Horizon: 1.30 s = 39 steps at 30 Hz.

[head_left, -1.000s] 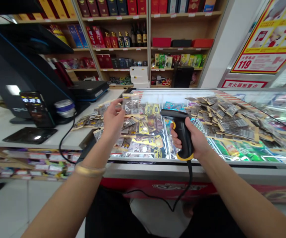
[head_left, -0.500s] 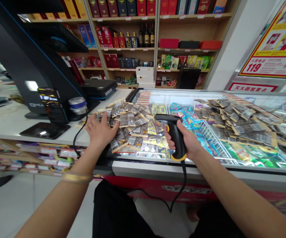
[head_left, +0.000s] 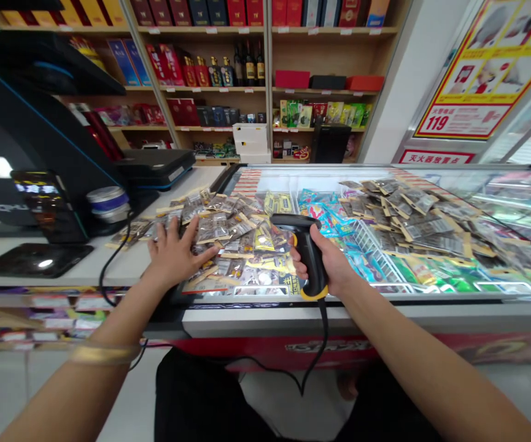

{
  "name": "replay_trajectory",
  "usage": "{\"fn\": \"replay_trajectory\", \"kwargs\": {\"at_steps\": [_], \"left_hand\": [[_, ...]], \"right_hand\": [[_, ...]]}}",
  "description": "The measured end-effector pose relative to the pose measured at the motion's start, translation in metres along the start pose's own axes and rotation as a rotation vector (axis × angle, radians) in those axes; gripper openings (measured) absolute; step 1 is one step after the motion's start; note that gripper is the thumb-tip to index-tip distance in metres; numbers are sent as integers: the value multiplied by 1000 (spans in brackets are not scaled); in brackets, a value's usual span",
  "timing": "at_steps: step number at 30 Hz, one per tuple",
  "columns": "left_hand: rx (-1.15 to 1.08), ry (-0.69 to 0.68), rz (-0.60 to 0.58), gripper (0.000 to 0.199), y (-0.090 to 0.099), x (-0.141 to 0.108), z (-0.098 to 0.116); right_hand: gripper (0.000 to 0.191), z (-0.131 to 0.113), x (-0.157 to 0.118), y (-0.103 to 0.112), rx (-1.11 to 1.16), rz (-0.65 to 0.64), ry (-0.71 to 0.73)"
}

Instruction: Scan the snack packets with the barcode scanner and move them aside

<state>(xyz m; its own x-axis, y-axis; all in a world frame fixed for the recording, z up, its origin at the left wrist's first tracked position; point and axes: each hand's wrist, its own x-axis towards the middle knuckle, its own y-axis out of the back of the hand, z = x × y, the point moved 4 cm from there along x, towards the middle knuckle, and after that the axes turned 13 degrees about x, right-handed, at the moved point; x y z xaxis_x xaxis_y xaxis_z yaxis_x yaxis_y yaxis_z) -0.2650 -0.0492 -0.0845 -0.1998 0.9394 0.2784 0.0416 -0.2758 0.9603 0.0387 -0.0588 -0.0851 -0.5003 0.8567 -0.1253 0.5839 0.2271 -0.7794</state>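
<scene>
My right hand (head_left: 325,261) is wrapped round the grip of a black and yellow barcode scanner (head_left: 310,255), whose head points left over a heap of small packets. My left hand (head_left: 175,255), fingers spread, lies palm down at the left edge of that heap. Flat, clear packets (head_left: 221,226) with brown contents and tan edges make up the heap, resting on the glass top of a freezer (head_left: 269,178). A black cord (head_left: 324,334) hangs from the scanner's butt. A second pile of similar packets (head_left: 422,218) lies farther right on the glass.
To the left stands a black checkout terminal (head_left: 62,132), with a phone-like screen (head_left: 44,205) and a white and blue round roll (head_left: 108,202) beside it. A cable (head_left: 114,258) droops over the counter edge. Blue packs (head_left: 323,212) and a wire basket (head_left: 375,248) show inside the freezer.
The whole view has shifted, so most things appear farther left. My left hand has slid a little over the packets, its fingers still spread. The scanner stays in my right hand.
</scene>
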Motion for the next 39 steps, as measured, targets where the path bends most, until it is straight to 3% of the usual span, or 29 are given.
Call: {"fn": "replay_trajectory", "kwargs": {"at_steps": [4,8,11,14,16,19,22,25,28,32,39], "left_hand": [[-108,-11,88,93,3,6,0],[-218,-36,282,81,28,-3,19],[-296,-67,433,65,53,-11,57],[-482,-129,443,52,64,-11,116],[-716,-179,335,48,59,-6,165],[-991,-199,-34,44,35,-1,244],[-1075,-176,-419,46,12,-9,313],[-1052,-171,-613,57,0,-19,357],[-978,-174,-637,66,-6,-21,375],[-1001,-119,-654,65,-8,-19,377],[-1065,-15,-868,20,-1,-11,343]], "right_hand": [[50,-9,-10,7,30,9,31],[48,-28,-31,26,26,21,83],[49,-49,-53,47,1,61,155],[50,-72,-80,68,-36,96,242],[50,-89,-99,83,-54,128,311],[48,-112,-127,107,-80,195,416],[47,-127,-147,128,-88,247,494],[49,-133,-157,141,-77,271,524],[49,-132,-156,145,-71,264,520],[49,-130,-154,145,-54,270,507],[52,-130,-157,143,-58,236,467]]}}
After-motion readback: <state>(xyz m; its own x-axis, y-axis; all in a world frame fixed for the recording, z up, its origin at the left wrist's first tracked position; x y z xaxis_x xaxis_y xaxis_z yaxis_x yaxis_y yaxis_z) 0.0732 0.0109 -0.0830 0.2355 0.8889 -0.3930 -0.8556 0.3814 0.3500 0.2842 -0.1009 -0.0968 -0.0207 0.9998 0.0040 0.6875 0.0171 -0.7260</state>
